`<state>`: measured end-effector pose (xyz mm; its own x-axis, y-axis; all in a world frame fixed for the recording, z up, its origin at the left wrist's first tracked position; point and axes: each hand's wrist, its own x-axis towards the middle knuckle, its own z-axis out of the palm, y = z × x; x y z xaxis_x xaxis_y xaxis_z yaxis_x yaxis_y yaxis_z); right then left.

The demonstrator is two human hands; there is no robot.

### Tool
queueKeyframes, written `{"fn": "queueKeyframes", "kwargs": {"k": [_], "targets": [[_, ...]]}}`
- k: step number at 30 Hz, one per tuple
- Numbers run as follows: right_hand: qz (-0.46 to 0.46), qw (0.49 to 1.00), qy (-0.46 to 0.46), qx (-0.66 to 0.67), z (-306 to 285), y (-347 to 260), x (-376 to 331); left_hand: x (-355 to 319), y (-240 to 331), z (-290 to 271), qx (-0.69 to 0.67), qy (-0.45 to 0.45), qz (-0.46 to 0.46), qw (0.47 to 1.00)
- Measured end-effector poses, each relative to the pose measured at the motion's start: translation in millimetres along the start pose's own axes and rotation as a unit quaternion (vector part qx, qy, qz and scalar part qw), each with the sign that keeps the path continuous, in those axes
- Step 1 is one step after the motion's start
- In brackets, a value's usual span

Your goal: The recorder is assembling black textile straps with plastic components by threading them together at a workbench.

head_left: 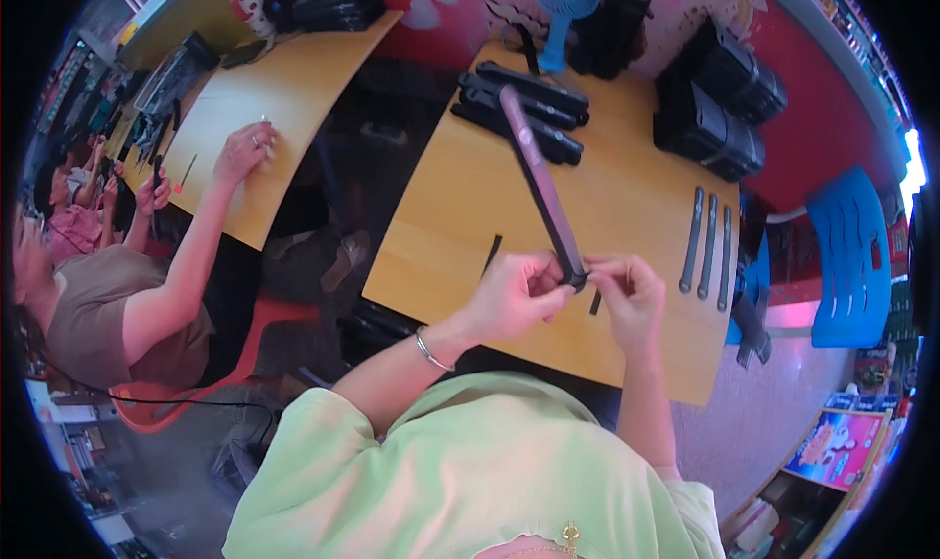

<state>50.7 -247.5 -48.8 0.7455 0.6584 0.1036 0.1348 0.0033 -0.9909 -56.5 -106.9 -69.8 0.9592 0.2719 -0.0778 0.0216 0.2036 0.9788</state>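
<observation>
A long, slim dark strip (pixel 537 172) with a pinkish sheen on its upper face slants up and away from me over the table. Its exact kind I cannot tell. My left hand (pixel 519 295) is closed round its near end, thumb and fingers pinching the black tip. Beside it, my right hand (pixel 632 300) pinches at that same end with thumb and forefinger; the small part between them is mostly hidden. A short black strip (pixel 595 302) shows just below the right fingers. Another short black strip (pixel 493 254) lies left of my hands.
Several long black bundles (pixel 529 99) lie at the table's far side, near a blue fan (pixel 566 11). Three slim dark strips (pixel 693 241) lie at right, below stacked black packs (pixel 720 118). A co-worker (pixel 127 314) sits at another table (pixel 304 99). A blue chair (pixel 847 256) stands right.
</observation>
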Motion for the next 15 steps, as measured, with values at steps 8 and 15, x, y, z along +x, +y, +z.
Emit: {"fn": "queueKeyframes", "kwargs": {"k": [8, 15], "targets": [[-0.074, 0.990, -0.031, -0.112, -5.7, -9.1, 7.0, -0.2, 23.6, -10.2, 0.064, -0.040, -0.026, 0.997], [-0.110, 0.983, 0.017, -0.147, -36.1, -25.5, 10.0, -14.4, 7.6, -17.6, 0.274, -0.173, -0.112, 0.939]]}}
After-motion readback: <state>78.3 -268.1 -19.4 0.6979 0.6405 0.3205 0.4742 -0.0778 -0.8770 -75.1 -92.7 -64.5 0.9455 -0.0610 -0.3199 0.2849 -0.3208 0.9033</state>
